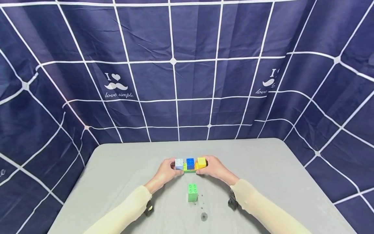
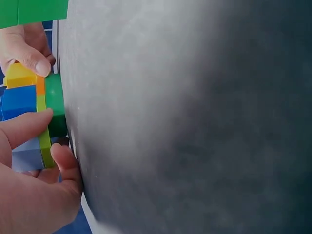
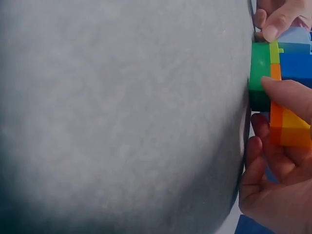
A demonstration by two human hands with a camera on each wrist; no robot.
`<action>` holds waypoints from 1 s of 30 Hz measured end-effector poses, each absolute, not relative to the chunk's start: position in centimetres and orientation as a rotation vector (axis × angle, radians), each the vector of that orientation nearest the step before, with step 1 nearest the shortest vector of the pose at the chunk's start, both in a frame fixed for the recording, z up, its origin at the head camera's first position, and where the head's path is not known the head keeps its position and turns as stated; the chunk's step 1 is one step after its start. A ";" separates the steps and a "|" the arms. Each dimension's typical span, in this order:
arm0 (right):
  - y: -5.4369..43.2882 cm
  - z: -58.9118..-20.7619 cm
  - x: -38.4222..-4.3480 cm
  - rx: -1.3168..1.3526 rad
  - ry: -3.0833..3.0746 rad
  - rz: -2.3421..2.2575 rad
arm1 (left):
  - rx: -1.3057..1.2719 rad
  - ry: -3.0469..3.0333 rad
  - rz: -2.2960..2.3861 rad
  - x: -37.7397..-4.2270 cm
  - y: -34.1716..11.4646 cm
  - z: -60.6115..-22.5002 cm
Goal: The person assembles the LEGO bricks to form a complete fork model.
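A toy brick assembly stands on the table between both hands. Its base is a green brick (image 2: 57,100), topped by a lime plate (image 2: 45,146) at left and an orange plate (image 3: 276,117) at right. Three bricks sit above: light blue (image 1: 179,164), dark blue (image 1: 190,163) and yellow (image 1: 201,162). My left hand (image 1: 167,171) grips the light blue end, thumb at the front on the lime plate. The right hand (image 1: 216,167) holds the yellow end, its thumb against the orange plate and green base. Both hands' far fingers are partly hidden behind the bricks.
A separate tall green brick (image 1: 192,193) stands nearer on the grey table (image 1: 122,182), in front of the assembly. Dark spots (image 1: 204,216) mark the cloth close by. Navy curtains (image 1: 193,78) with white lines enclose the back and sides.
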State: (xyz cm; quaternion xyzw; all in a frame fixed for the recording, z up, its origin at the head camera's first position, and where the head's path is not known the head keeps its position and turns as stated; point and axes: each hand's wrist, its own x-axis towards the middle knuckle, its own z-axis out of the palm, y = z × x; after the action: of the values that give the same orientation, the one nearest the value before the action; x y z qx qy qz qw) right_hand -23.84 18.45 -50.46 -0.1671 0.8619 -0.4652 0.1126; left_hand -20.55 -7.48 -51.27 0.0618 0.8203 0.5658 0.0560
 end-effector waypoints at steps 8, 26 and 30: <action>18.6 -50.3 -23.2 -0.504 2.406 -1.509 | 0.210 2.364 1.789 -20.2 -8.0 -51.1; 19.6 -49.6 -21.7 -0.538 2.332 -1.560 | 0.311 2.233 1.901 -19.1 -8.0 -50.2; 19.4 -49.3 -21.2 -0.545 2.339 -1.566 | 0.335 2.249 1.873 -18.9 -8.2 -50.0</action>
State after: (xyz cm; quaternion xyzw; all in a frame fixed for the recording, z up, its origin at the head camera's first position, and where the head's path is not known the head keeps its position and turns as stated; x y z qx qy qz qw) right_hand -21.21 19.45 -49.33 -0.1884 0.8082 -0.5410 0.1369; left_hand -18.94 -8.21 -50.03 0.1130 0.7598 0.6328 0.0977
